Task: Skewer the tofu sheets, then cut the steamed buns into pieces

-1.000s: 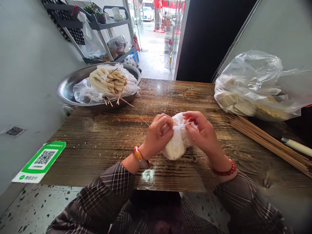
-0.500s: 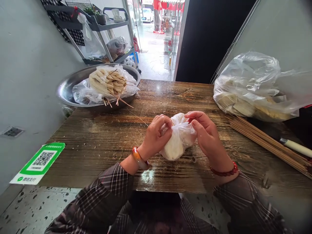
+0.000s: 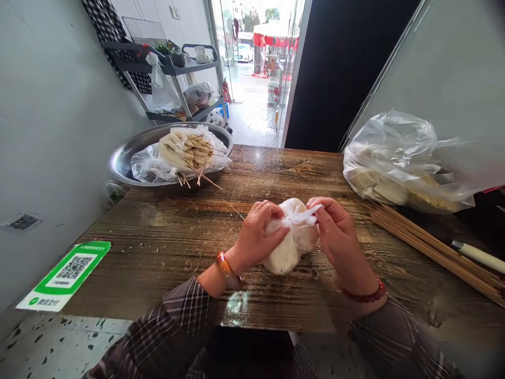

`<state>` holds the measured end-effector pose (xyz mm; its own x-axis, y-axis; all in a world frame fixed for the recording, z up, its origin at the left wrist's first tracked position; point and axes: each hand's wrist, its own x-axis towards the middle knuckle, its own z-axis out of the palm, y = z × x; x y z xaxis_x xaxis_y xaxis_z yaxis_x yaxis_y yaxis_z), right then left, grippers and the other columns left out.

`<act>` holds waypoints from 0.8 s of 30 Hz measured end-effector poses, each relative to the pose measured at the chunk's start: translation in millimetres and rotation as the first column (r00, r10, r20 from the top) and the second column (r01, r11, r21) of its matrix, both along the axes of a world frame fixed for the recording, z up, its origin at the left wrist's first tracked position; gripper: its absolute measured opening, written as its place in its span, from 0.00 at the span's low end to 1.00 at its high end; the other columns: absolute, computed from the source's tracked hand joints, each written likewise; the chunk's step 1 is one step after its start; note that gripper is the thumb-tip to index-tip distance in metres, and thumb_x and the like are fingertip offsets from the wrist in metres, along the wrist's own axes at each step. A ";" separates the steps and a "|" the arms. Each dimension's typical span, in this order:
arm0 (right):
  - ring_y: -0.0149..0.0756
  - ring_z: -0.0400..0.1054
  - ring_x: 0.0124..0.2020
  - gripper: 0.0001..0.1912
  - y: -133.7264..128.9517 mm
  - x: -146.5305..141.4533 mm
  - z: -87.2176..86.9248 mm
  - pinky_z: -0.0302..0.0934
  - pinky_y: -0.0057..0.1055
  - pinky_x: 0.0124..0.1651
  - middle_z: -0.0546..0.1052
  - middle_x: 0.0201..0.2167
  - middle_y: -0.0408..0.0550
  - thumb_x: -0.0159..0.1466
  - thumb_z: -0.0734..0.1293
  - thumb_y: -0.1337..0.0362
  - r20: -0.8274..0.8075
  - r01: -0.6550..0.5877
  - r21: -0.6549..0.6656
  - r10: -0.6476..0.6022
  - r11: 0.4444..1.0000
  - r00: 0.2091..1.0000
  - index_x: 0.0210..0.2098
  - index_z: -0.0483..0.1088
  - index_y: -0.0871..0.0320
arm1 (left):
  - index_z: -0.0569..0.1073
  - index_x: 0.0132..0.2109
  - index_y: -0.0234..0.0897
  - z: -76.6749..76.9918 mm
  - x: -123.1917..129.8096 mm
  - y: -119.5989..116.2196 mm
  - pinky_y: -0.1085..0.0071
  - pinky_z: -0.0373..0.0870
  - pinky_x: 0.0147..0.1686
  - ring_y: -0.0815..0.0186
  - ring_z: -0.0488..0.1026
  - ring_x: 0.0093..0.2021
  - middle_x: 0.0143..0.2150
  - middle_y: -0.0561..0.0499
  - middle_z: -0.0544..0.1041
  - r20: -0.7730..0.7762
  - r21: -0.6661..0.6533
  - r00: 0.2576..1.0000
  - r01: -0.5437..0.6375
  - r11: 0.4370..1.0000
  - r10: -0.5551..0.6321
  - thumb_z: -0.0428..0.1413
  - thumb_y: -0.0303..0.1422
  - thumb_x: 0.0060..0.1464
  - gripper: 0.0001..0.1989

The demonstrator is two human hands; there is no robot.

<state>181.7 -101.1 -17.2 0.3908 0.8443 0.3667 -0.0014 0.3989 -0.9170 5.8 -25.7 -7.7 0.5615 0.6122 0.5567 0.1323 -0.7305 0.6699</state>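
A knotted clear plastic bag (image 3: 284, 255) with pale, rounded pieces inside rests on the wooden table before me. My left hand (image 3: 263, 230) grips its left side, with the thumb by the gathered knot and the fingers curled over the top. On the other side, my right hand (image 3: 335, 226) pinches a twisted end of the bag between thumb and fingers and pulls it taut to the right. What exactly the pale pieces are, I cannot tell through the film.
At the back left stands a steel basin (image 3: 122, 158) with bagged skewered food (image 3: 193, 150). A large plastic bag (image 3: 394, 163) of pale slabs, a bundle of wooden skewers (image 3: 426, 242) and a white-handled tool (image 3: 479, 256) lie right. A green QR card (image 3: 65, 276) is at the left edge.
My right hand has taken hold of the bag's loose end and drawn it out to the right. My left thumb has moved onto the knot. The camera view has tilted up slightly.
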 end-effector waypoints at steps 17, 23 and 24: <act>0.38 0.71 0.50 0.20 -3.5 4.2 7.0 0.68 0.38 0.51 0.74 0.53 0.47 0.67 0.64 0.66 0.454 -0.017 0.039 -0.003 0.999 0.891 0.57 0.70 0.46 | 0.77 0.33 0.36 4.9 -9.6 5.9 0.63 0.66 0.48 0.61 0.68 0.45 0.42 0.46 0.72 0.109 -0.379 0.968 0.252 0.890 -0.227 0.62 0.36 0.54 0.07; 0.43 0.67 0.58 0.29 2.2 4.0 2.4 0.63 0.44 0.61 0.73 0.56 0.49 0.60 0.64 0.71 0.688 0.005 0.036 -0.028 0.999 0.725 0.59 0.68 0.49 | 0.74 0.31 0.34 10.9 -19.7 10.9 0.68 0.67 0.42 0.64 0.68 0.41 0.41 0.47 0.71 0.337 -0.585 0.911 0.400 0.706 -0.237 0.63 0.39 0.54 0.12; 0.43 0.67 0.58 0.29 2.9 4.0 2.2 0.62 0.44 0.62 0.74 0.56 0.49 0.60 0.63 0.71 0.705 0.017 0.046 -0.045 0.999 0.708 0.60 0.68 0.49 | 0.74 0.31 0.34 13.3 -21.9 11.2 0.67 0.67 0.43 0.64 0.68 0.42 0.40 0.47 0.72 0.354 -0.589 0.905 0.411 0.695 -0.235 0.63 0.39 0.54 0.12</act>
<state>185.6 -98.2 -15.0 0.0322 0.8183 0.5739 0.6535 0.4172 -0.6316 -16.0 -14.5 5.6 0.6998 0.6720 0.2423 -0.2530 -0.0840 0.9638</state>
